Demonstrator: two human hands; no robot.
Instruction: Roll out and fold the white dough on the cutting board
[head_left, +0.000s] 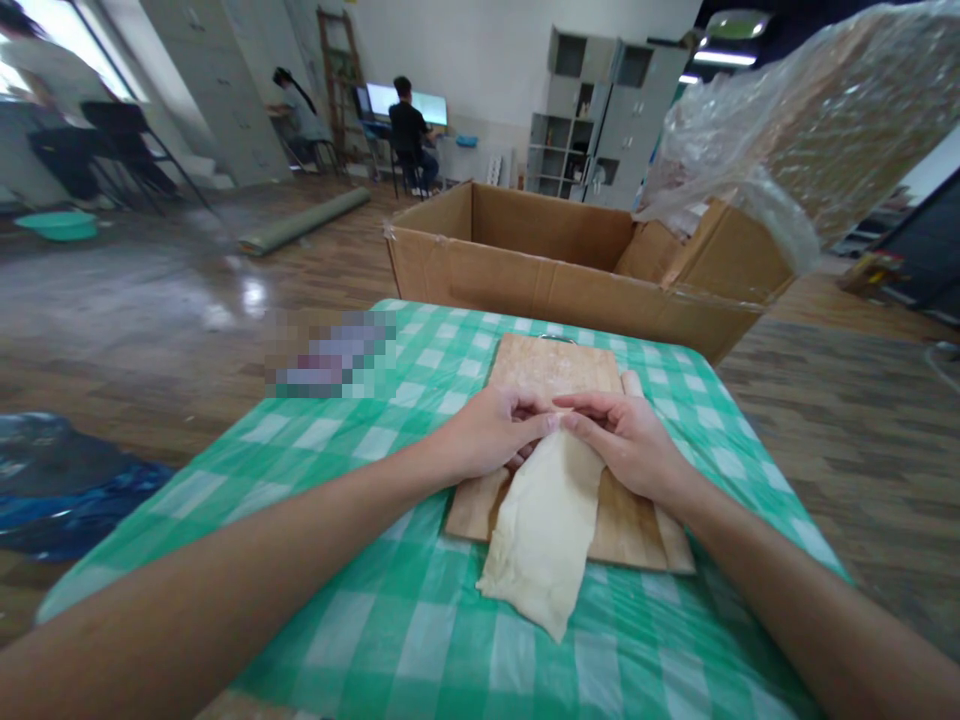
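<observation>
A long pale sheet of dough (544,525) lies lengthwise on a wooden cutting board (547,370) and hangs over the board's near edge onto the green checked tablecloth (360,440). My left hand (491,430) and my right hand (626,435) meet at the sheet's far end. Both have their fingers curled and pressed onto that end of the dough, fingertips touching each other. The part of the dough under the hands is hidden.
A large open cardboard box (525,270) stands just behind the table. A crinkled clear plastic bag (810,130) hangs at the upper right. Two people sit at desks with monitors at the far wall. A blue and dark heap (67,490) lies on the floor at left.
</observation>
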